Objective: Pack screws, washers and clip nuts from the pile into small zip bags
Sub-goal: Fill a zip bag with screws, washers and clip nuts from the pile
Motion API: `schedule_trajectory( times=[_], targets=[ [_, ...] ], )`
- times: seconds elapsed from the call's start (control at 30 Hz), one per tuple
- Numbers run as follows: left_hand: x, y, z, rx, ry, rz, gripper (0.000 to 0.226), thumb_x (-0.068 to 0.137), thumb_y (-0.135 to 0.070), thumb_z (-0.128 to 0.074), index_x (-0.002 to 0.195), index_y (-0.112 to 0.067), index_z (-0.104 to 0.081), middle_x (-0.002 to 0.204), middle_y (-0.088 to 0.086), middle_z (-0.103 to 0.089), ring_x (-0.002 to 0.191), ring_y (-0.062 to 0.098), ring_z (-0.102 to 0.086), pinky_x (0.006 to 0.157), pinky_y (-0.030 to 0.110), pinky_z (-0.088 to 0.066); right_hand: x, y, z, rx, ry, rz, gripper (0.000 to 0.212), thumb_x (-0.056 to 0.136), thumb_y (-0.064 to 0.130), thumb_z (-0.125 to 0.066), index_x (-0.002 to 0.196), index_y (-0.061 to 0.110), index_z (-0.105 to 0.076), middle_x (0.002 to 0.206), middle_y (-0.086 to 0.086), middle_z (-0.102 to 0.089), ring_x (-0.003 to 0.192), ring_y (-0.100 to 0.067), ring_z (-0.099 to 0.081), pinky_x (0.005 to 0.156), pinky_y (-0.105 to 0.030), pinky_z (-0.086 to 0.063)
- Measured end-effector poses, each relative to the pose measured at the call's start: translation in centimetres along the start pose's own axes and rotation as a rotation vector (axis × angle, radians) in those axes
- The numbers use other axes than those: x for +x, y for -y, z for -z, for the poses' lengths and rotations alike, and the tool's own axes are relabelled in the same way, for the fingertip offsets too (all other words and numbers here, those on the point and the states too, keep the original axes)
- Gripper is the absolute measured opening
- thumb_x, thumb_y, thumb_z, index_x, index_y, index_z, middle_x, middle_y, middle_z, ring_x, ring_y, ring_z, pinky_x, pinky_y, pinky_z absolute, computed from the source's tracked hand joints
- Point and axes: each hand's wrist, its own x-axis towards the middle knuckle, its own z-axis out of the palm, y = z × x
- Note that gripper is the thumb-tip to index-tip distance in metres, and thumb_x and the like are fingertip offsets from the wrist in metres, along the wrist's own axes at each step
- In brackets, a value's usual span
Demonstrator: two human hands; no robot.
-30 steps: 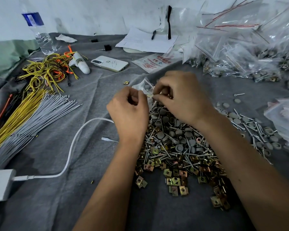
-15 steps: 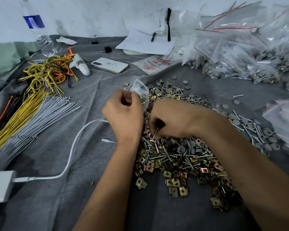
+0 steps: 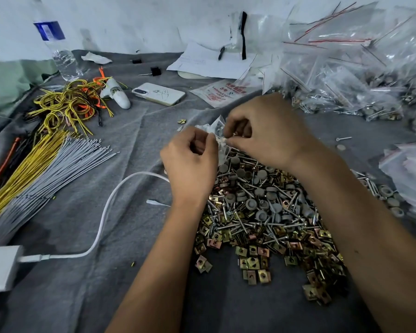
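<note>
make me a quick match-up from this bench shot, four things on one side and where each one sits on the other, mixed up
Things:
1. water bottle
2. phone
3. small zip bag
4. clip nuts

Places:
a. near edge of the hardware pile
b. pinched between left hand and right hand
c. far left, by the wall
d. flat on the grey cloth beside the yellow wires

Pairs: 1-c, 2-d, 3-b, 4-a

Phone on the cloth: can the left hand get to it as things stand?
Probably not yet: the left hand is pinching the small zip bag. The path to the phone is bare gray cloth.
</note>
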Motion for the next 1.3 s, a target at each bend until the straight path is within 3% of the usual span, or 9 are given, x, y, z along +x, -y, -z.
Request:
schedule_trajectory(
  times=[0.17, 0.3, 0.43, 0.6, 0.77, 0.87, 0.93, 1.1, 1.3],
  targets=[
    [0.1, 0.0, 0.0, 0.001, -0.022, 0.018, 0.017, 0.089, -0.014, -0.070, 0.072, -0.016, -0.070, 0.061, -0.007, -0.066, 0.058, 0.011, -0.065, 0.055, 0.018, -0.046, 0.3, -0.1, -1.1, 0.034, -0.021, -0.019, 0.020, 0.083, 0.011, -0.081, 0.100, 0.022, -0.078, 0.083, 0.010, -0.072, 0.065, 0.011, -0.059, 0.062, -0.001, -0.043],
    [0.3, 0.0, 0.2, -0.011, -0.107, 0.065, 0.016, 0.087, -0.012, -0.067, 0.071, -0.011, -0.069, 0.060, -0.003, -0.066, 0.057, 0.013, -0.064, 0.056, 0.022, -0.047, -0.4, -0.6, -0.5, 0.133, -0.126, -0.015, 0.019, 0.080, 0.011, -0.085, 0.089, 0.021, -0.072, 0.080, 0.015, -0.067, 0.068, 0.009, -0.061, 0.064, -0.009, -0.050],
    [0.5, -0.1, 0.5, -0.012, -0.189, 0.125, 0.021, 0.088, -0.014, -0.066, 0.067, -0.018, -0.065, 0.058, -0.008, -0.064, 0.057, 0.007, -0.062, 0.055, 0.015, -0.042, -0.9, 0.2, 0.3, -0.042, 0.340, 0.056, 0.014, 0.079, 0.028, -0.086, 0.085, 0.036, -0.076, 0.074, 0.029, -0.063, 0.074, 0.021, -0.058, 0.061, 0.001, -0.039],
    [0.5, 0.0, 0.5, -0.023, -0.186, 0.156, 0.019, 0.088, -0.015, -0.067, 0.069, -0.017, -0.066, 0.061, -0.006, -0.065, 0.059, 0.009, -0.063, 0.058, 0.021, -0.045, -1.4, 2.4, -1.7, -0.216, 0.578, 0.079, 0.012, 0.080, 0.034, -0.084, 0.090, 0.032, -0.077, 0.085, 0.021, -0.066, 0.084, -0.002, -0.064, 0.083, -0.028, -0.054],
    [0.4, -0.1, 0.4, -0.037, -0.177, 0.162, 0.019, 0.087, -0.014, -0.068, 0.068, -0.017, -0.066, 0.059, -0.007, -0.064, 0.059, 0.010, -0.062, 0.057, 0.023, -0.047, -1.5, 1.9, -1.9, -0.244, 0.554, 0.091, 0.004, 0.083, 0.029, -0.081, 0.084, 0.028, -0.078, 0.081, 0.018, -0.068, 0.077, -0.002, -0.064, 0.082, -0.030, -0.057],
    [0.4, -0.1, 0.3, -0.034, -0.167, 0.157, 0.018, 0.087, -0.013, -0.069, 0.069, -0.017, -0.066, 0.059, -0.009, -0.063, 0.056, 0.005, -0.059, 0.058, 0.021, -0.045, -1.4, 0.7, -1.2, -0.112, 0.494, 0.098, 0.007, 0.088, 0.026, -0.078, 0.093, 0.030, -0.080, 0.079, 0.023, -0.062, 0.074, 0.008, -0.059, 0.074, -0.002, -0.041],
    [0.4, 0.0, 0.2, -0.036, -0.142, 0.151, 0.017, 0.087, -0.013, -0.069, 0.070, -0.014, -0.068, 0.060, -0.008, -0.064, 0.056, 0.004, -0.058, 0.057, 0.019, -0.043, -1.1, -0.3, -0.5, -0.005, 0.373, 0.071, 0.008, 0.088, 0.026, -0.078, 0.093, 0.032, -0.079, 0.078, 0.028, -0.062, 0.074, 0.014, -0.059, 0.068, 0.004, -0.035],
    [0.2, 0.0, 0.0, -0.047, -0.070, 0.100, 0.019, 0.088, -0.013, -0.069, 0.070, -0.016, -0.068, 0.059, -0.002, -0.067, 0.056, 0.013, -0.063, 0.054, 0.019, -0.045, -0.4, -0.9, -0.4, 0.227, -0.051, -0.019, 0.007, 0.086, 0.025, -0.081, 0.092, 0.027, -0.079, 0.076, 0.023, -0.068, 0.074, 0.011, -0.064, 0.066, -0.004, -0.046],
    [0.1, 0.0, 0.0, -0.051, -0.078, 0.085, 0.020, 0.088, -0.012, -0.069, 0.068, -0.018, -0.066, 0.057, -0.005, -0.064, 0.052, 0.005, -0.057, 0.053, 0.013, -0.040, -0.1, -0.9, -0.8, 0.251, -0.125, -0.070, 0.010, 0.085, 0.019, -0.083, 0.094, 0.022, -0.079, 0.080, 0.014, -0.072, 0.071, 0.005, -0.066, 0.064, -0.009, -0.050]
  ],
)
